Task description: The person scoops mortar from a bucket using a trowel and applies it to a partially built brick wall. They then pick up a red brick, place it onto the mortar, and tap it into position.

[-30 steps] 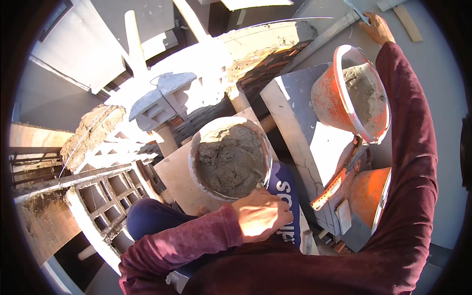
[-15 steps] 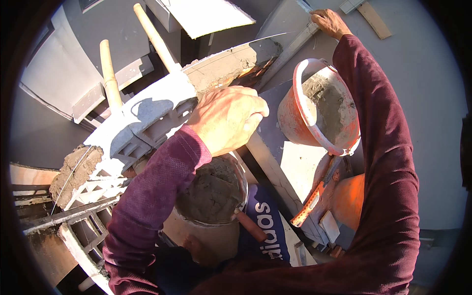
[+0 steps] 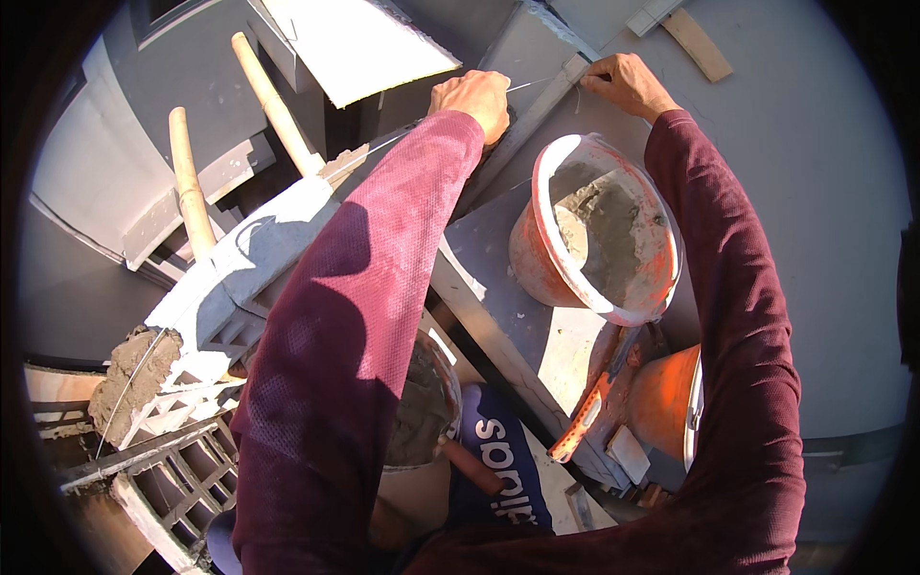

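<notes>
My left hand is raised at the top centre, fingers curled on a thin white string, which also crosses the blockwork at left. My right hand pinches the string at a grey edge farther right. Below my hands stands a worn orange bucket holding grey mortar. A second mortar bucket is partly hidden behind my left sleeve, a tool with a red-brown handle at its rim.
Pale hollow blocks with a mortar lump run along the left. Two bamboo poles rise beyond them. A white board is at top. An orange-handled tool and another orange bucket lie at lower right.
My left hand has left the tool at the lower bucket and moved up to the string beside my right hand. The view has shifted, with my right hand still at the upper edge.
</notes>
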A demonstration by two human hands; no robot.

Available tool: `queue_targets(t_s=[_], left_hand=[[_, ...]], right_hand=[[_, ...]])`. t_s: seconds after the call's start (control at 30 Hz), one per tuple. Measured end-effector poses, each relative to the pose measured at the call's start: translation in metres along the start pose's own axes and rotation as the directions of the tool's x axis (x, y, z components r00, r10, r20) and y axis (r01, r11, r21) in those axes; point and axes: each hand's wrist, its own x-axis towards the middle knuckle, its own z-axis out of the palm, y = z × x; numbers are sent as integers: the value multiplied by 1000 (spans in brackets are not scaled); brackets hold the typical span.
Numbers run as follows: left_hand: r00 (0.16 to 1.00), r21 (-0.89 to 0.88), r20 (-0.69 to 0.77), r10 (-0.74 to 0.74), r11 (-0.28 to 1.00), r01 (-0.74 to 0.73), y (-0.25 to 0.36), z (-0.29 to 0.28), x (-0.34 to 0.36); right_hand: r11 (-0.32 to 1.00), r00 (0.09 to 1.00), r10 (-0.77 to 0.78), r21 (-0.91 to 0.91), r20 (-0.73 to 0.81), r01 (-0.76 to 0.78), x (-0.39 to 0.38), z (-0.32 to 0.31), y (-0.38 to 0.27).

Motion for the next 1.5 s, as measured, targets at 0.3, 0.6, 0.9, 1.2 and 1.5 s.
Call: queue_targets(t_s=[0.3,0.6,0.9,1.2,1.5], left_hand=[[996,-157,-86,-26,988,12,26,35,60],[994,-266,-66,-89,962,69,40,58,97],[988,-381,-63,-144,918,110,55,64,115],[997,-399,-37,-69,916,48,29,70,134],[986,-279,-4,-165,947,158,17,75,126]], right_hand=[[996,958,-78,-57,-277,64,-22,27,20],[986,928,-62,-164,-367,1,-12,35,15],[923,925,180,-267,-335,-276,46,-4,18],[919,905,-367,68,-216,389,7,-10,1],[993,919,-9,114,395,-39,-48,-1,10]])
